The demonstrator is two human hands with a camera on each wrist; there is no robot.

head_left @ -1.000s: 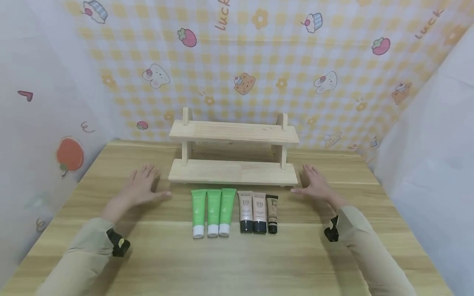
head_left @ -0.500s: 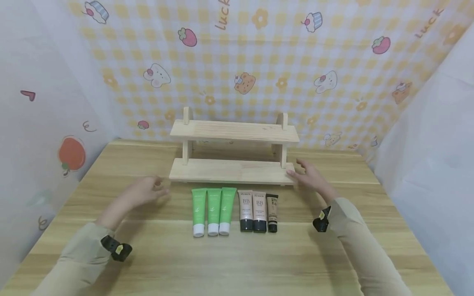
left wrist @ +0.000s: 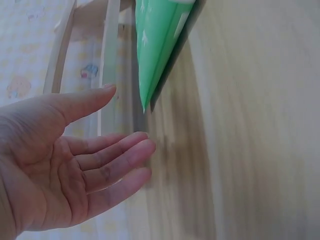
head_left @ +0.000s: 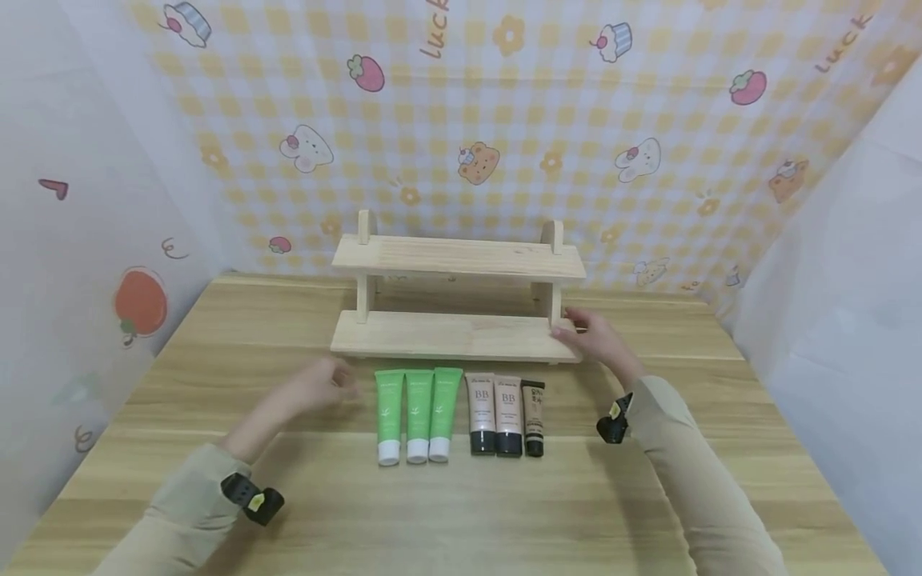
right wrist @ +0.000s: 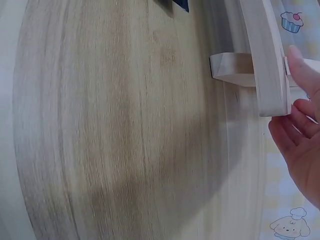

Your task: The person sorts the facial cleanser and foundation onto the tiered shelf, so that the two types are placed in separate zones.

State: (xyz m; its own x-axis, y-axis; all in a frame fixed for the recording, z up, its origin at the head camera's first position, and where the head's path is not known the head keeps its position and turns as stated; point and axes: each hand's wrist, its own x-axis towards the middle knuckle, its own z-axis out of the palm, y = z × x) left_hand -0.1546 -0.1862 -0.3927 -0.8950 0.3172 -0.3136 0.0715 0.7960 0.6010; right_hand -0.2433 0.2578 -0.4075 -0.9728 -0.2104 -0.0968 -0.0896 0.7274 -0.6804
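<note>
Three green tubes with white caps [head_left: 390,408] lie side by side on the wooden table, below the left part of a two-tier wooden shelf [head_left: 454,334]. To their right are two beige BB cream tubes [head_left: 481,406] with black caps and a slimmer tan tube [head_left: 534,416], also black-capped. My left hand [head_left: 327,384] hovers just left of the green tubes. In the left wrist view its thumb and loosely bent fingers stand apart, holding nothing, near one green tube [left wrist: 160,45]. My right hand [right wrist: 302,140] grips the right end of the shelf's lower board, thumb on top.
The shelf's upper board [head_left: 457,258] rests between two side uprights. Behind it hangs a yellow-checked printed cloth [head_left: 403,120]. White cloth sides [head_left: 835,264] flank the table [head_left: 461,512].
My right hand has moved left from the table onto the shelf's lower board. My left hand has lifted, drawn nearer the green tubes and bent its fingers. The tubes stay put.
</note>
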